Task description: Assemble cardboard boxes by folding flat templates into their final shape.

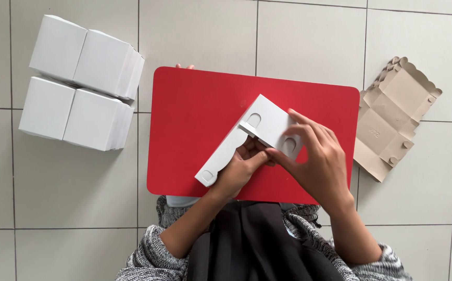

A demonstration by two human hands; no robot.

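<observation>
Over a red board (pixel 195 130) lying on a pale tiled floor (pixel 309 36), I see my two hands working a half-folded white cardboard box (pixel 260 127). My left hand (pixel 239 169) is pinched on the box's lower edge, thumb pressing a flap; my right hand (pixel 317 158) lies over its right side, fingers closed on the panel with a curved slot. I judge the small tab could miss its slot and crease, since my fingers hide it. Pressing too hard might buckle the thin card. Four finished white boxes (pixel 80 83) sit well apart at left; flat brown cardboard blanks (pixel 392 114) lie just beside the board's right edge.
</observation>
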